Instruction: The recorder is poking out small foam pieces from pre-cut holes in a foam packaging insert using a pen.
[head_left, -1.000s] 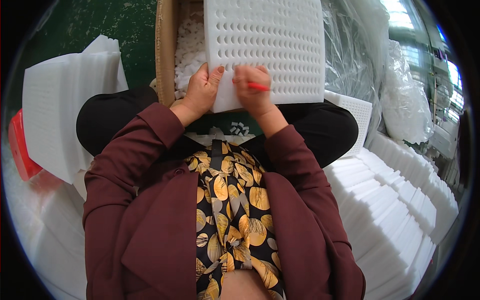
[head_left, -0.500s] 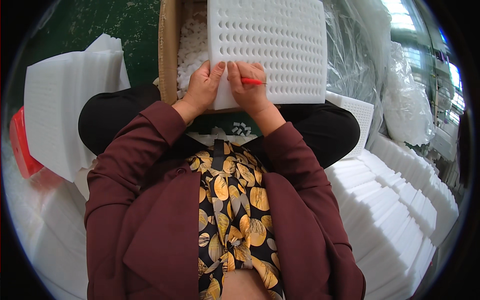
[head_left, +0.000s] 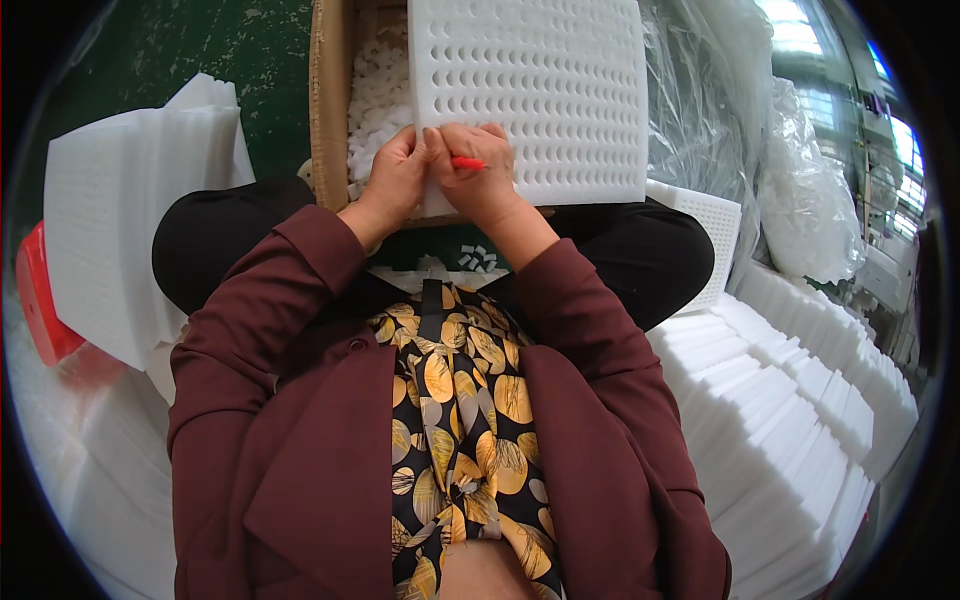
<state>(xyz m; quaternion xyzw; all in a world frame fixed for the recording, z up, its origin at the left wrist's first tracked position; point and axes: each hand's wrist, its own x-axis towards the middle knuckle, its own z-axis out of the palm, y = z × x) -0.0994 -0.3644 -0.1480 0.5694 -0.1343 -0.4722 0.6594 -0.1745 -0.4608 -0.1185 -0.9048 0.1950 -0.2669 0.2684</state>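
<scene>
While the left hand (head_left: 395,175) pinches the foam sheet (head_left: 540,90), the right hand (head_left: 478,170) grips a red tool (head_left: 466,162) — both closed.

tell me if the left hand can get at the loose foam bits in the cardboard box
Probably yes. The left hand rests on the near-left corner of the perforated foam sheet, and the loose foam bits lie uncovered just beyond it inside the cardboard box, with nothing between.

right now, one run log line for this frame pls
left hand: gripping near edge of white perforated foam sheet | right hand: holding red tool on sheet | cardboard box with foam bits behind
</scene>
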